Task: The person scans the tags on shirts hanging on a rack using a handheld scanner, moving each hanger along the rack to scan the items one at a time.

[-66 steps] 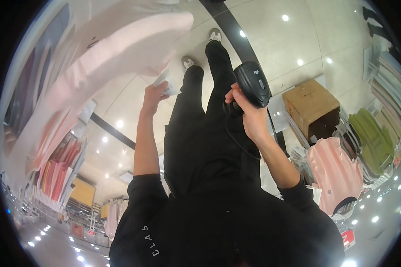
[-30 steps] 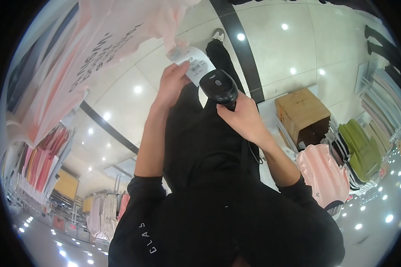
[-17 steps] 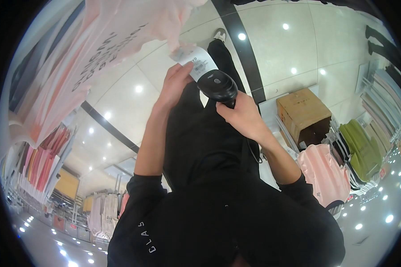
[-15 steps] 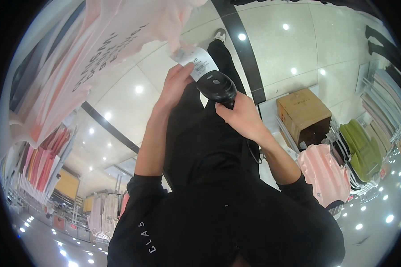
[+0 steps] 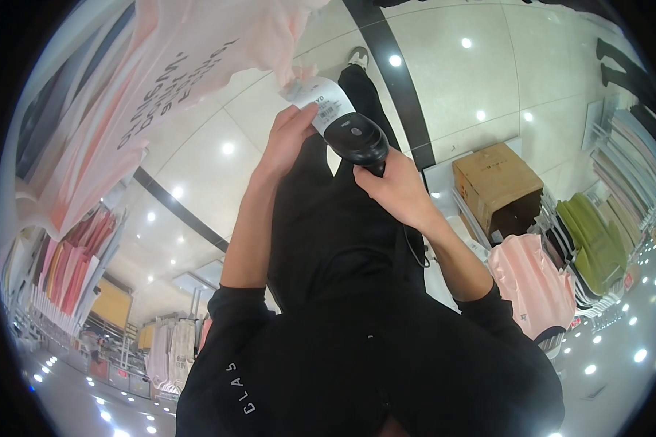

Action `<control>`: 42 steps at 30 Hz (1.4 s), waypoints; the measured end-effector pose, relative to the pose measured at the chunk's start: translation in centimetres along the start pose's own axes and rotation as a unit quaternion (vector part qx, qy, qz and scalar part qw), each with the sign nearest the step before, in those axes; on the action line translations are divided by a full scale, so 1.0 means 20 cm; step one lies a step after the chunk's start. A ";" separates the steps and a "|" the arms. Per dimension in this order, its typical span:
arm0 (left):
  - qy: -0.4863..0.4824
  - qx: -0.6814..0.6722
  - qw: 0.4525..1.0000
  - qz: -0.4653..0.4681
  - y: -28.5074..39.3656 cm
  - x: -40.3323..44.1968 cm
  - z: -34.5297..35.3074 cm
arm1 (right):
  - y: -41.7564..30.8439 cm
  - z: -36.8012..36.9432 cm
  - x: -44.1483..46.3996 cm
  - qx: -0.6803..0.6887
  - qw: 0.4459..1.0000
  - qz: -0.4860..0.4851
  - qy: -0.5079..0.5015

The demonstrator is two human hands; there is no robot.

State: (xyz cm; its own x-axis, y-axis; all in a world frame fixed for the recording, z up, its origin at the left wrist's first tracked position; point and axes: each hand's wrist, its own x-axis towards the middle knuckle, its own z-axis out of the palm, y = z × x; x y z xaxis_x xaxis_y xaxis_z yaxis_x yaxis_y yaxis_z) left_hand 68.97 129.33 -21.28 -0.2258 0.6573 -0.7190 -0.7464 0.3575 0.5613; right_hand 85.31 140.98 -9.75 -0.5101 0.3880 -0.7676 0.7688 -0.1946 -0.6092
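Observation:
My left hand (image 5: pixel 293 135) pinches the edge of a white price tag (image 5: pixel 319 97) printed with a barcode. The tag lies at the lower edge of a pink T-shirt (image 5: pixel 197 80) with dark lettering, which hangs at the upper left. My right hand (image 5: pixel 397 186) is wrapped round the handle of a black barcode scanner (image 5: pixel 356 138). The scanner's head points at the tag and covers its lower right end. Most of the scanner's handle is hidden by my fingers.
A cardboard box (image 5: pixel 497 178) stands open on the right, beside hanging pink and green garments (image 5: pixel 594 237). More clothes racks (image 5: pixel 73 266) line the left. Another person's legs (image 5: pixel 618 69) show at the upper right. Pale floor tiles (image 5: pixel 459 95) with a dark stripe run ahead.
Almost nothing differs. The scanner has shifted very slightly right, and both hands keep their grips on the tag and the scanner.

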 end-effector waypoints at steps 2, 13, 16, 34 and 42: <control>0.001 0.009 1.000 -0.002 -0.01 0.00 0.00 | 0.02 0.01 0.00 -0.001 1.000 -0.018 0.008; -0.013 0.003 1.000 -0.003 -0.03 0.01 0.00 | 0.00 -0.02 0.01 -0.010 1.000 0.028 -0.010; 0.018 0.019 1.000 -0.015 -0.02 0.01 0.05 | 0.00 -0.02 -0.01 -0.009 1.000 -0.003 0.002; -0.138 0.039 0.974 0.174 0.22 -0.42 0.23 | -0.43 -0.09 -0.30 -0.083 0.986 -0.142 0.011; -0.006 -0.067 0.955 0.289 0.35 -0.78 0.30 | -0.67 0.08 -0.39 -0.213 0.880 -0.424 -0.023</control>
State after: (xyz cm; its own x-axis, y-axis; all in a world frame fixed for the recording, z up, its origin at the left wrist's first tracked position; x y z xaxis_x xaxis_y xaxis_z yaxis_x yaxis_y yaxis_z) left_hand 71.07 125.46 -3.71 -0.6179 0.7266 -0.3005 -0.5725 -0.1537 0.8053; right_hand 78.38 139.11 3.99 -0.9773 0.1932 -0.0867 0.1750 0.5065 -0.8443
